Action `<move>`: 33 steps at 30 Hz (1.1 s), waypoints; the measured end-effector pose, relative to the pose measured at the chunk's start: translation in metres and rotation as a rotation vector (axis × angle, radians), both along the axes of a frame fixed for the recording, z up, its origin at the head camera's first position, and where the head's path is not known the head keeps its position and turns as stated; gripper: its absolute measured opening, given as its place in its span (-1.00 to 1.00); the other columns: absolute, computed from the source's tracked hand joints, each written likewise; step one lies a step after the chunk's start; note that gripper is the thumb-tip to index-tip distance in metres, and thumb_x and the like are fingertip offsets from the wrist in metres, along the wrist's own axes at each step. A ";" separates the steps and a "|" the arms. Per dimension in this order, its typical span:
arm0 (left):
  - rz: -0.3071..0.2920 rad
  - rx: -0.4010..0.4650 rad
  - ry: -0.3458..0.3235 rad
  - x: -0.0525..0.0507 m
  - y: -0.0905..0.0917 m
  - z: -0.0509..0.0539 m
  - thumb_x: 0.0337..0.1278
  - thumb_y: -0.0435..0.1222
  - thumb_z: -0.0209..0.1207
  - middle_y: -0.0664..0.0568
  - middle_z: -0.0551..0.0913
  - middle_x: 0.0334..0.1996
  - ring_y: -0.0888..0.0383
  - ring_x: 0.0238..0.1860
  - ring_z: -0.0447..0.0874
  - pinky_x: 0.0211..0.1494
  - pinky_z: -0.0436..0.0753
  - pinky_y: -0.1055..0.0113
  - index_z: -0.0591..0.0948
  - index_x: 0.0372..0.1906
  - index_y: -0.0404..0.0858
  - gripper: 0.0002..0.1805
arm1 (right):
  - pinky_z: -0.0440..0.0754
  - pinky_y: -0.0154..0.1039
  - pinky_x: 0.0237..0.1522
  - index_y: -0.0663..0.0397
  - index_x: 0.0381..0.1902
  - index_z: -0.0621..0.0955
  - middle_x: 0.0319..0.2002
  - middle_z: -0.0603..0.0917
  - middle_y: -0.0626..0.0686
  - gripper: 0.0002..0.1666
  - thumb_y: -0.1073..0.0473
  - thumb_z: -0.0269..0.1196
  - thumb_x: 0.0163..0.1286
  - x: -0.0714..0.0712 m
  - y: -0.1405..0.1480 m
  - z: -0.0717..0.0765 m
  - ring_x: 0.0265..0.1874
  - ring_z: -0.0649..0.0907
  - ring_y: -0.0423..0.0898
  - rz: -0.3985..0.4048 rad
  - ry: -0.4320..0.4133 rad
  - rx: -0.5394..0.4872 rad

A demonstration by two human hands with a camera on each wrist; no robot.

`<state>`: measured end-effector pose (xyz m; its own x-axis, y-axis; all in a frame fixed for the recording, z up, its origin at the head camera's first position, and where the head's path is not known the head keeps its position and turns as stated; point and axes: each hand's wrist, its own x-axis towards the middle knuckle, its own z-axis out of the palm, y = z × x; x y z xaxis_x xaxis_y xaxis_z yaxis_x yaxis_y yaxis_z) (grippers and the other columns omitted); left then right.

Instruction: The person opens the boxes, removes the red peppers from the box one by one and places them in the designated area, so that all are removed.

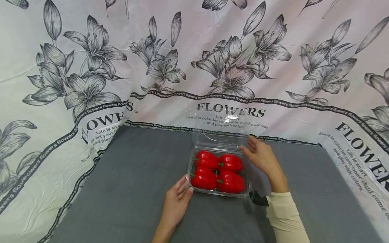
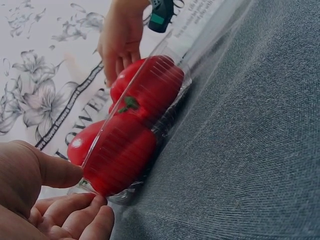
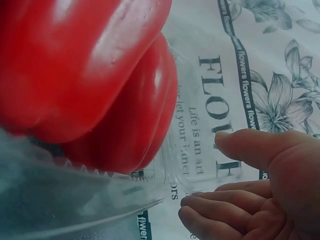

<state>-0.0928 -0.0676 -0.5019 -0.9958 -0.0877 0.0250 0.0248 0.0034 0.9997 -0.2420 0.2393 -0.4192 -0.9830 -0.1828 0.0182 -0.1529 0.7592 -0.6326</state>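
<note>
Several red bell peppers (image 1: pixel 203 178) with green stems sit in a clear plastic container (image 1: pixel 212 192) in the head view. Its see-through lid (image 1: pixel 219 136) stands raised at the back. At the near left corner, my left hand (image 1: pixel 177 199) holds the container between thumb and fingers; the left wrist view shows the thumb at the rim and the fingertips below it. My right hand (image 1: pixel 263 158) is beside the back right corner, close to the lid's hinge. In the right wrist view its thumb and fingers (image 3: pixel 225 207) are spread apart near the lid's edge, gripping nothing.
A grey cloth (image 1: pixel 133 189) covers the table under the container. White fabric (image 1: pixel 164 108) printed with flowers and lettering hangs behind and along both sides. A dark band (image 1: pixel 258 199) shows by the right wrist.
</note>
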 end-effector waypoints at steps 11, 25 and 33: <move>-0.001 0.017 0.000 0.001 0.001 -0.004 0.46 -0.40 0.26 -0.28 0.55 0.38 -0.11 0.36 0.58 0.27 0.64 0.29 0.46 0.48 -0.44 -0.43 | 0.55 0.23 0.34 0.45 0.61 0.17 0.48 0.39 0.43 -0.04 -0.11 0.23 0.61 0.001 -0.001 -0.005 0.40 0.52 0.33 0.009 -0.023 0.025; -0.005 0.016 0.012 0.002 -0.001 -0.002 0.47 -0.40 0.26 -0.30 0.54 0.39 -0.13 0.36 0.58 0.27 0.64 0.26 0.45 0.48 -0.47 -0.42 | 0.50 0.35 0.35 0.39 0.62 0.20 0.50 0.37 0.45 -0.04 -0.14 0.25 0.59 0.021 -0.002 0.016 0.34 0.56 0.40 0.080 0.025 0.152; -0.010 0.026 0.008 0.003 -0.001 -0.002 0.47 -0.38 0.27 -0.27 0.53 0.41 -0.11 0.38 0.57 0.28 0.63 0.26 0.45 0.49 -0.44 -0.42 | 0.49 0.37 0.36 0.25 0.67 0.18 0.53 0.36 0.39 0.04 -0.25 0.27 0.55 0.045 -0.008 0.027 0.43 0.48 0.38 0.175 -0.013 0.122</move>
<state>-0.0901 -0.0685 -0.5035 -0.9964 -0.0788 0.0308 0.0327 -0.0229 0.9992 -0.1971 0.2317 -0.3921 -0.9359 -0.3511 -0.0272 -0.2818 0.7930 -0.5401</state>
